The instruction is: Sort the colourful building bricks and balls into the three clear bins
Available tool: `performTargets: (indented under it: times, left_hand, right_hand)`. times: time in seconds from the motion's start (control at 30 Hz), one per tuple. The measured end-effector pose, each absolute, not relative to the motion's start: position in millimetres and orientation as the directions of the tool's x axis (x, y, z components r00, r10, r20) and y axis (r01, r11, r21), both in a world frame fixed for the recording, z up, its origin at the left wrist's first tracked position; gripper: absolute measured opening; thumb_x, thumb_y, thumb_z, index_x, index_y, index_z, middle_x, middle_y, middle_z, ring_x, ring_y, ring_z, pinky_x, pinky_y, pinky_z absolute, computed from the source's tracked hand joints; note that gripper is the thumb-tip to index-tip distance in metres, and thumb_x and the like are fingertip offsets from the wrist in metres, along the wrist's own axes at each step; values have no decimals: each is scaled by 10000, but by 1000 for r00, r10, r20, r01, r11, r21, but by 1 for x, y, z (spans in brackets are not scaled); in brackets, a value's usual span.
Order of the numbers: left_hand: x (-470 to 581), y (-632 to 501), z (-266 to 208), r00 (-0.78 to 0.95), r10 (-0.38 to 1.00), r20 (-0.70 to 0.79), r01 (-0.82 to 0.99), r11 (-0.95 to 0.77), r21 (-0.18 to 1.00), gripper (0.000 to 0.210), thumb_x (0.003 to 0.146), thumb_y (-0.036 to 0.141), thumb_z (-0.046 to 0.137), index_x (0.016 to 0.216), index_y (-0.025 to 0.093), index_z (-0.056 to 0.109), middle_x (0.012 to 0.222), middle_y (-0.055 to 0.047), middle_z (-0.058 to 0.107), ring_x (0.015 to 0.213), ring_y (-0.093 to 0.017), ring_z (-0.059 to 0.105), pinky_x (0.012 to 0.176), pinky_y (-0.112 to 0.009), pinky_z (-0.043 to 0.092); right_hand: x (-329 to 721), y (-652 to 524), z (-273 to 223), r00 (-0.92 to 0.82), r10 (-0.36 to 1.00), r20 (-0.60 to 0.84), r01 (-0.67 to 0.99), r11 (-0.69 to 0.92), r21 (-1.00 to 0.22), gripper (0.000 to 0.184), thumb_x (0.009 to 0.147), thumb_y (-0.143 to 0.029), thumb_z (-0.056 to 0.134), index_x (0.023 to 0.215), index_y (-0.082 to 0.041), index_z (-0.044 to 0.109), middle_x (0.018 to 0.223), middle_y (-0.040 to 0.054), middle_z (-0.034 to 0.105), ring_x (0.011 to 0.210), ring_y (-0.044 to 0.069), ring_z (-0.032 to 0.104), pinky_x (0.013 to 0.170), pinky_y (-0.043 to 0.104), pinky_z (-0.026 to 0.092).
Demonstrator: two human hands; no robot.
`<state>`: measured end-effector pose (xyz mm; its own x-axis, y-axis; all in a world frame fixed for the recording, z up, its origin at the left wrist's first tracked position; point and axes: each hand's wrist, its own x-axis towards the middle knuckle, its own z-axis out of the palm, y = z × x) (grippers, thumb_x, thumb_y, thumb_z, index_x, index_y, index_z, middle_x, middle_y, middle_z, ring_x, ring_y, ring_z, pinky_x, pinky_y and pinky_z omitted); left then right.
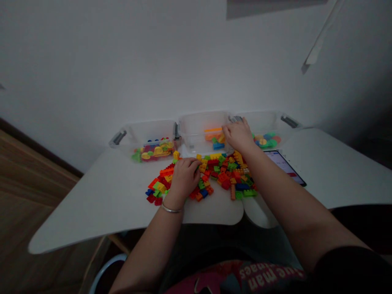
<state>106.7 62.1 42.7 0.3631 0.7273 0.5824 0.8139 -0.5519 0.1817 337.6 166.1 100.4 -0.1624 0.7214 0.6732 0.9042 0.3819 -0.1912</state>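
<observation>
My left hand (pixel 185 175) rests on the left part of a pile of toy building bricks (pixel 223 179), its fingers curled down among them. Whatever those fingers grip is hidden under the hand. My right hand (pixel 239 134) reaches over the right side of the middle clear bin (pixel 192 126), fingers bent downward. I cannot make out what sits between its fingertips. Inside that bin, near this hand, are orange pieces (pixel 211 136) and a blue brick (pixel 218 145). The pile mixes red, orange, yellow, green and blue bricks.
A left clear bin (pixel 137 132) holds yellow, red, green and blue pieces. The right clear bin (pixel 259 118) contains rounded coloured pieces. A phone (pixel 286 166) lies beside my right forearm. The white table (pixel 92 204) has a front notch; a wall stands behind the bins.
</observation>
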Motion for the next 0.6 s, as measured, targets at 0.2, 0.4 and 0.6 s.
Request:
performTargets:
  times: [0.2, 0.4, 0.6]
  left_hand:
    - [104, 62, 43, 341, 741, 579, 834, -523, 178, 211, 832, 169, 553, 1006, 204, 667, 1061, -84, 681, 1007, -265, 599, 907, -443, 479]
    - [103, 62, 42, 329, 754, 568, 845, -503, 178, 198, 823, 163, 570, 991, 195, 670, 1063, -86, 681, 1018, -269, 596, 915, -445, 487]
    - [104, 62, 42, 329, 758, 563, 846, -501, 181, 201, 822, 164, 573, 995, 201, 668, 1049, -77, 685, 1014, -272, 598, 922, -450, 492]
  right_hand:
    - [341, 170, 102, -191, 789, 585, 879, 402, -255, 427, 984, -311, 363, 786, -149, 705, 898, 152, 726, 1028, 314, 633, 1018, 574, 404]
    - [349, 173, 108, -198, 816, 543, 842, 425, -332, 312, 961, -324, 445, 926, -246, 745, 1045, 62, 738, 1142, 326, 594, 1103, 702, 210]
    - [343, 147, 114, -143, 708, 691, 737, 543, -403, 285, 929, -265, 447, 996, -216, 719, 1057, 72, 736, 1076, 262, 623, 1037, 493, 417]
